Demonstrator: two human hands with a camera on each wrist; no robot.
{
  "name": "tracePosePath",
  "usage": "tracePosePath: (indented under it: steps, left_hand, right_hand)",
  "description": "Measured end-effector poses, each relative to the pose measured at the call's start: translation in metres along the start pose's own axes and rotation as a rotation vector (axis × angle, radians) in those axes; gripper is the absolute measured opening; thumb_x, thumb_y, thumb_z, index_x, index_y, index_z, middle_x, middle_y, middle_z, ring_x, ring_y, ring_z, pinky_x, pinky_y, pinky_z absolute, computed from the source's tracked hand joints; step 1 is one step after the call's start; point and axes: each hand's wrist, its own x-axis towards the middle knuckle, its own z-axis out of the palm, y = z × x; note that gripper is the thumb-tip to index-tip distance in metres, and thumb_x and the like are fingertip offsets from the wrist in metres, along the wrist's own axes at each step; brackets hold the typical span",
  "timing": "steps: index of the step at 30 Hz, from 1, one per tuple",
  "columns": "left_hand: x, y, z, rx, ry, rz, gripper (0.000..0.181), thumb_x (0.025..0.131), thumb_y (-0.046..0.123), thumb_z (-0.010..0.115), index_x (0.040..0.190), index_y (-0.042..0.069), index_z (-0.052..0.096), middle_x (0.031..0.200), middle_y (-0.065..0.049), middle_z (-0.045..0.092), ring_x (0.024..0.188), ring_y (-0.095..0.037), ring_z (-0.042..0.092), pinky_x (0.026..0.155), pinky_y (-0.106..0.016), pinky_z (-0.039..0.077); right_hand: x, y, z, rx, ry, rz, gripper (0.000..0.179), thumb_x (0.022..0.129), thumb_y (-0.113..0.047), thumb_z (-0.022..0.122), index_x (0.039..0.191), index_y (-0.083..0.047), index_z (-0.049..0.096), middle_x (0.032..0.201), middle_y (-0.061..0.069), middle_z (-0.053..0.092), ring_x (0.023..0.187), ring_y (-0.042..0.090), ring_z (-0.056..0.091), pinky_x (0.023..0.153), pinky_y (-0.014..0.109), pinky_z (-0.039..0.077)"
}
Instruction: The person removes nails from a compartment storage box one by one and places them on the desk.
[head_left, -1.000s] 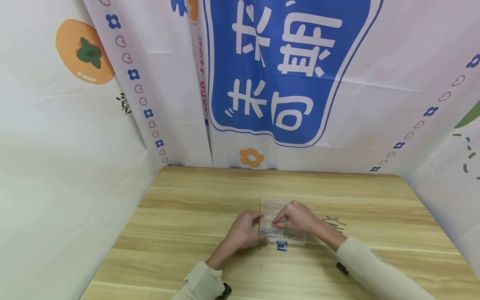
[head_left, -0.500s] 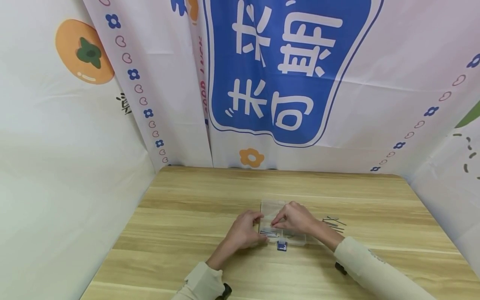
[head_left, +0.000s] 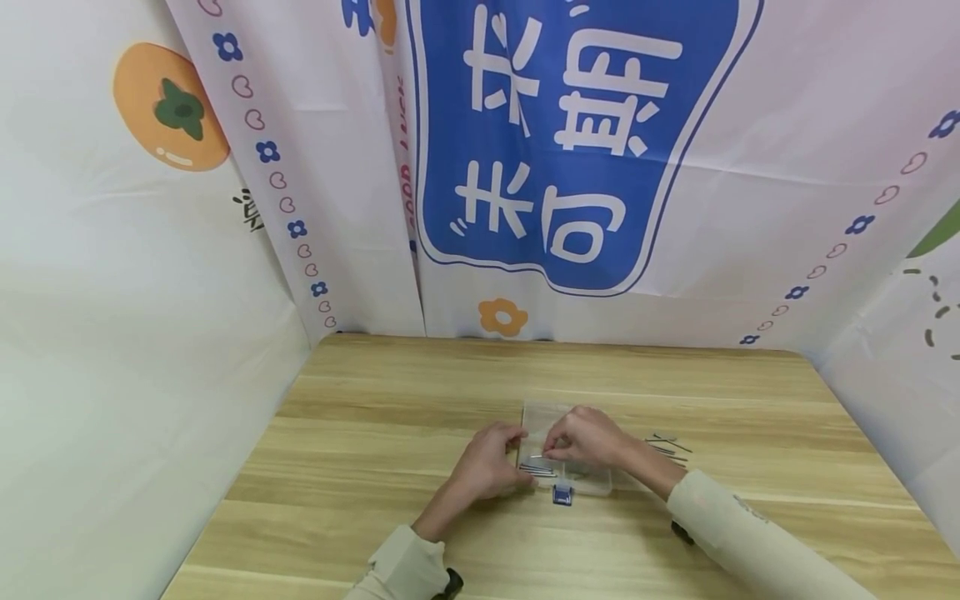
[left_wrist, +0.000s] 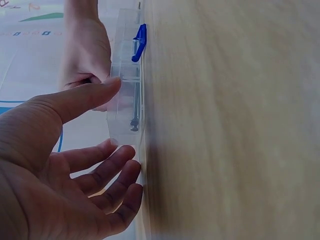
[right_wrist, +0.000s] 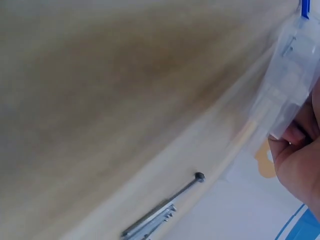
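A clear plastic compartment box (head_left: 600, 483) with a blue latch (head_left: 562, 495) lies on the table, its lid raised or folded back. My left hand (head_left: 491, 461) steadies its left end, thumb at the front wall and fingertips near the side, as the left wrist view shows. Several nails (head_left: 537, 472) lie in the left compartment; one nail's head end (left_wrist: 134, 124) shows through the wall. Over the box, my right hand (head_left: 592, 437) pinches a thin nail (head_left: 536, 457) between thumb and forefinger. In the right wrist view, the fingertips of the right hand (right_wrist: 302, 165) are partly hidden.
Several loose nails (head_left: 666, 451) lie on the wooden table (head_left: 360, 433) right of the box, close to my right forearm. Printed cloth (head_left: 360, 275) hangs behind the table and at both sides.
My right hand has shifted slightly down over the box, and a nail now shows at its fingertips. My left hand stays at the box's left end.
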Motion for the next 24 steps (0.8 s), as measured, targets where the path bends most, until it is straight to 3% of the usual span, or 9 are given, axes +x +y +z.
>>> tracePosePath:
  steps: [7, 15, 24]
  left_hand:
    - [-0.0003, -0.0002, -0.0001, -0.008, -0.003, 0.002, 0.073, 0.073, 0.024, 0.100, 0.135, 0.001, 0.070, 0.118, -0.010, 0.069, 0.109, -0.025, 0.063, 0.094, -0.043, 0.056]
    - [-0.0013, 0.0000, 0.0005, 0.009, 0.005, 0.014, 0.071, 0.072, 0.023, 0.100, 0.133, 0.001, 0.071, 0.117, -0.010, 0.070, 0.108, -0.026, 0.063, 0.092, -0.042, 0.056]
    - [-0.0017, 0.0017, 0.0009, 0.021, 0.017, -0.005, 0.071, 0.072, 0.024, 0.101, 0.132, 0.001, 0.071, 0.116, -0.009, 0.070, 0.106, -0.026, 0.064, 0.091, -0.044, 0.056]
  right_hand:
    - [0.0000, 0.0015, -0.0012, 0.019, -0.030, -0.019, 0.005, 0.096, -0.023, 0.082, 0.091, -0.023, 0.083, 0.089, -0.011, 0.082, 0.061, -0.009, 0.053, 0.062, 0.016, 0.048]
    - [-0.0027, 0.0027, 0.0003, 0.076, -0.002, -0.015, 0.006, 0.096, -0.021, 0.082, 0.099, -0.021, 0.087, 0.098, -0.008, 0.084, 0.083, -0.004, 0.072, 0.077, 0.018, 0.058]
    - [0.0009, -0.0032, -0.0011, 0.046, -0.003, 0.025, 0.007, 0.094, -0.019, 0.084, 0.098, -0.024, 0.087, 0.097, -0.006, 0.084, 0.079, -0.003, 0.072, 0.071, 0.017, 0.056]
